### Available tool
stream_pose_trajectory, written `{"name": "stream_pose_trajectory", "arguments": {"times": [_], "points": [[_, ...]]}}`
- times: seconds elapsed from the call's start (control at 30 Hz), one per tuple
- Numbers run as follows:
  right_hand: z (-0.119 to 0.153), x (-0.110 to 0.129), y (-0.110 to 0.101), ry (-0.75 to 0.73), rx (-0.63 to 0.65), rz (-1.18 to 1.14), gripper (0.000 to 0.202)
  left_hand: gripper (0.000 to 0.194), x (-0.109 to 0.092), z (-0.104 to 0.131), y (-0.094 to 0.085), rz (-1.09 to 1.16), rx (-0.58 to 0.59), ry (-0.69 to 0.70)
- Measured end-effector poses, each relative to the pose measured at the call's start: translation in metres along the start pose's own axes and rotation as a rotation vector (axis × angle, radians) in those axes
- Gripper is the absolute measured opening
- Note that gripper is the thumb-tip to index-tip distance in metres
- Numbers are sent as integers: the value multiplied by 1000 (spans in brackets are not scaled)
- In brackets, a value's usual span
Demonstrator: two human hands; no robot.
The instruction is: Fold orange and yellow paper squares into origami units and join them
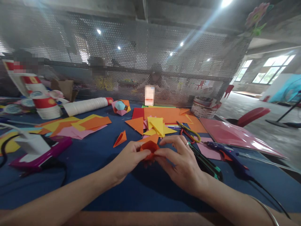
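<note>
Between my two hands, just above the blue table (pixel 113 194), is a small piece of folded orange paper (pixel 150 146), its top spread into a pocket. My left hand (pixel 131 157) grips it from the left, thumb on its near side. With thumb and index finger, my right hand (pixel 180 160) pinches its right edge; a ring shows on one finger. A second folded orange paper piece (pixel 120 139) lies to the left. Just beyond my hands sit yellow paper triangles (pixel 156 125) and an orange triangle (pixel 136 125).
At right lie scissors (pixel 190 131), a green-black utility knife (pixel 208 163), a corded glue gun (pixel 229 157) and a pink sheet pack (pixel 237 136). Paper cups (pixel 47 105), a purple power strip (pixel 42 153) and coloured sheets (pixel 77 125) occupy the left. A mesh screen (pixel 131 62) stands behind.
</note>
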State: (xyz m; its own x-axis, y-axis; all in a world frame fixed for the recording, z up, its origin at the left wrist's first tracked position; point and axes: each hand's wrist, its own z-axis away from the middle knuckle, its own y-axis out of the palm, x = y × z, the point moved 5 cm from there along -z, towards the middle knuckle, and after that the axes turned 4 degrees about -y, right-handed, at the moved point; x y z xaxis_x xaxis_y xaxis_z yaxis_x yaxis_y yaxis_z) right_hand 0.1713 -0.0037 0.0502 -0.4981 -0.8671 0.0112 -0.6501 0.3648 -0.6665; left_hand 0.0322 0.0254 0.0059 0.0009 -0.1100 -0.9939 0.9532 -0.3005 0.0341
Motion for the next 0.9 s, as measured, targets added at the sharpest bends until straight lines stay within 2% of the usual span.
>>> {"name": "stream_pose_trajectory", "arguments": {"times": [0.2, 0.3, 0.4, 0.53, 0.67, 0.9], "points": [[2, -2, 3, 76, 1, -81, 16, 16, -2, -1, 1, -36, 34, 33], [5, -7, 5, 180, -25, -118, 35, 18, -2, -1, 1, -58, 39, 40], [7, -13, 11, 294, 24, -173, 48, 20, -1, -2, 0, -77, 25, 55], [8, -18, 20, 411, 128, -285, 35, 26, -1, 0, 1, -137, 14, 90], [9, -21, 23, 475, 138, -351, 31, 33, -2, 2, 3, -198, 46, 111], [10, -20, 24, 520, 138, -419, 27, 20, 2, -2, 1, -340, 26, 165]]}}
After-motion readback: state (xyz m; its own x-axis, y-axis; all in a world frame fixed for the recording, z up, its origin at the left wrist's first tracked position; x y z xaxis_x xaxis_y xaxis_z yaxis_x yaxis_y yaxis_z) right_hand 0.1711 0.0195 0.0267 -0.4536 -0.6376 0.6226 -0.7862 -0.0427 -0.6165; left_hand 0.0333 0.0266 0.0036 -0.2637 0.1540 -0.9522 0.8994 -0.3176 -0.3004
